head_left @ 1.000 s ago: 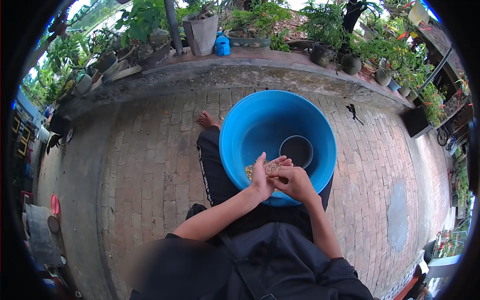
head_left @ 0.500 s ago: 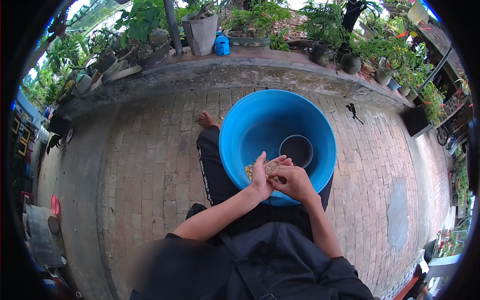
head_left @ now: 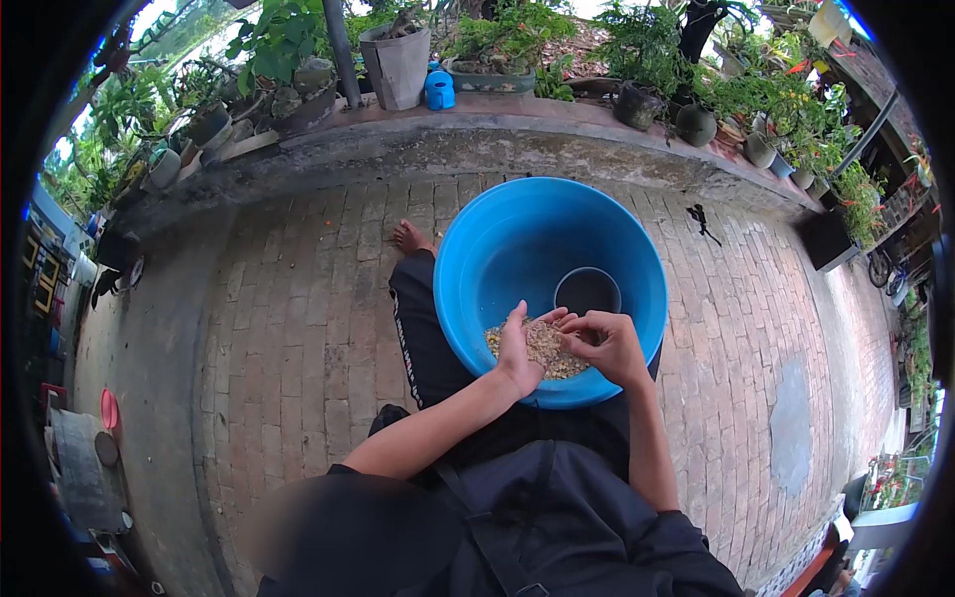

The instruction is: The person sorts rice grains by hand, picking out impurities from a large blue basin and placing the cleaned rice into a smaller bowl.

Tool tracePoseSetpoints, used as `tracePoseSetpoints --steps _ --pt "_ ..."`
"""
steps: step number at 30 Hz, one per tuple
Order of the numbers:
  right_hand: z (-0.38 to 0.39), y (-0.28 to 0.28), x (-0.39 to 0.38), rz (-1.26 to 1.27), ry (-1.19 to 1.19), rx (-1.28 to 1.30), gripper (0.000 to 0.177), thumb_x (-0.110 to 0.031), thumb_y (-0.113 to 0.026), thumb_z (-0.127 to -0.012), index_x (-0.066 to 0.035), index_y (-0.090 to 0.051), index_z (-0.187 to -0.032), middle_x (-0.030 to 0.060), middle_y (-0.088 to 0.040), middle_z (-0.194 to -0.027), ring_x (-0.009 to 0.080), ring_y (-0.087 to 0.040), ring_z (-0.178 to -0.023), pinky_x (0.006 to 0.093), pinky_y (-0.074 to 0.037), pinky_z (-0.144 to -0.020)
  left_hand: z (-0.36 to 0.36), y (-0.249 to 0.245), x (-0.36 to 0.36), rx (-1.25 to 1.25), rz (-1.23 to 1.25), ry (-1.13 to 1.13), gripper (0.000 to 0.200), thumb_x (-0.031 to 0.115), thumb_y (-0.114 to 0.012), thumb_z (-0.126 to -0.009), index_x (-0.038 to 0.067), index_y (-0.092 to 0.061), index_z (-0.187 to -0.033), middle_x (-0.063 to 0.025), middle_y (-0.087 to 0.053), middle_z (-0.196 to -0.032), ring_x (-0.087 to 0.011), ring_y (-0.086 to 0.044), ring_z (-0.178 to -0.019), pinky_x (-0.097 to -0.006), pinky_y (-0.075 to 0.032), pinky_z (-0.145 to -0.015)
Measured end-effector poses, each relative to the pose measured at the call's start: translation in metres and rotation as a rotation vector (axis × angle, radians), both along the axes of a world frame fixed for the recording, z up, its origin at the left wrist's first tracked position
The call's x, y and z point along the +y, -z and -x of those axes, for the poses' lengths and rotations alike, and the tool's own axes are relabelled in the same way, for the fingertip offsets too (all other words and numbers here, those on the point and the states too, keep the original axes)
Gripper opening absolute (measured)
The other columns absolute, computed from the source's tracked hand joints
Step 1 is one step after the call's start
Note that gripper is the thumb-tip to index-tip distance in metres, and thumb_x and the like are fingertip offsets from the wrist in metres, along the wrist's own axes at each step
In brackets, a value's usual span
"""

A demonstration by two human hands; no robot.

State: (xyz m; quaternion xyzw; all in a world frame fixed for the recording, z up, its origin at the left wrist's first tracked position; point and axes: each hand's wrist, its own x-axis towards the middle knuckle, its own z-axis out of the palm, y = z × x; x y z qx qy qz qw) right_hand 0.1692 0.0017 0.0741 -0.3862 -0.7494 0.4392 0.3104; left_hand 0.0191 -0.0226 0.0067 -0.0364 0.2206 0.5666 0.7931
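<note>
Resting mid-frame in the cupped left hand [head_left: 514, 358], tan kernels [head_left: 542, 341] sit beside the right hand [head_left: 609, 345], whose fingertips draw close, their hold unclear.

no words can be read here. small white marks [head_left: 403, 343] that look like letters run down the side of the dark trouser leg [head_left: 426, 333], but they are too tiny. the yellow shapes [head_left: 46, 280] at the far left are too blurry to tell.
</note>
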Motion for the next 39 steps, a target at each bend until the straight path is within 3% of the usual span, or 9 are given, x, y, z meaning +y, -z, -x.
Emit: tracePoseSetpoints --steps 6,10,14,18,22,27,39 --pt "-0.027 0.013 0.031 -0.143 0.283 -0.059 0.008 -0.004 -0.072 -0.082 0.002 -0.071 -0.088 -0.0018 -0.054 -0.062 0.0041 -0.041 -0.054 0.0227 -0.033 -0.049 0.000 0.002 0.000 -0.028 -0.005 -0.022 0.062 0.049 -0.034 -0.100 -0.006 -0.052 -0.122 -0.0193 -0.062 -0.116 -0.0291 -0.062 -0.107 -0.0370 -0.052 -0.092" --pt "-0.027 0.015 0.024 -0.210 0.332 -0.034 0.008 -0.004 -0.071 -0.083 0.002 -0.071 -0.088 0.0013 -0.059 -0.062 0.0052 -0.049 -0.055 0.0227 -0.038 -0.051 0.000 0.000 0.000 -0.013 0.011 -0.022 0.062 0.050 -0.035 -0.100 -0.006 -0.052 -0.122 -0.0191 -0.062 -0.116 -0.0291 -0.062 -0.107 -0.0362 -0.053 -0.091" --pt "-0.023 0.013 0.012 -0.249 0.303 -0.074 0.008 -0.004 -0.070 -0.083 0.001 -0.071 -0.089 0.0061 -0.064 -0.069 0.0089 -0.056 -0.058 0.0239 -0.043 -0.054 0.001 0.003 0.001 -0.022 0.011 -0.041 0.062 0.050 -0.036 -0.099 -0.006 -0.052 -0.122 -0.0190 -0.062 -0.119 -0.0295 -0.061 -0.109 -0.0369 -0.052 -0.093" --pt "-0.011 0.002 -0.005 -0.269 0.154 -0.208 0.010 -0.005 -0.070 -0.079 -0.003 -0.072 -0.088 0.0077 -0.061 -0.070 0.0192 -0.059 -0.059 0.0309 -0.045 -0.055 0.000 0.003 0.001 -0.026 0.016 -0.063 0.063 0.051 -0.037 -0.098 -0.005 -0.052 -0.123 -0.0186 -0.061 -0.122 -0.0295 -0.060 -0.112 -0.0391 -0.049 -0.098" --pt "0.003 0.010 -0.012 -0.334 0.047 -0.209 0.013 -0.007 -0.073 -0.077 -0.003 -0.071 -0.089 0.0073 -0.055 -0.067 0.0170 -0.053 -0.057 0.0302 -0.041 -0.053 0.001 -0.001 -0.003 -0.014 -0.017 -0.033 0.065 0.055 -0.033 -0.098 -0.003 -0.052 -0.123 -0.0172 -0.062 -0.119 -0.0290 -0.060 -0.111 -0.0406 -0.047 -0.100" --pt "0.010 0.022 -0.013 -0.520 0.000 -0.279 0.020 -0.015 -0.077 -0.073 -0.007 -0.070 -0.090 0.0088 -0.063 -0.074 0.0243 -0.063 -0.066 0.0345 -0.049 -0.060 0.002 -0.006 -0.003 0.023 -0.002 0.001 0.067 0.056 -0.030 -0.098 -0.001 -0.052 -0.125 -0.0163 -0.062 -0.122 -0.0287 -0.058 -0.115 -0.0424 -0.043 -0.104" --pt "0.011 0.025 -0.012 -0.544 -0.021 -0.385 0.019 -0.019 -0.077 -0.071 -0.010 -0.070 -0.085 0.0063 -0.065 -0.076 0.0256 -0.063 -0.070 0.0366 -0.050 -0.063 0.001 -0.007 -0.003 0.022 0.000 0.006 0.066 0.055 -0.033 -0.097 -0.001 -0.053 -0.125 -0.0154 -0.061 -0.124 -0.0288 -0.056 -0.119 -0.0425 -0.040 -0.107"
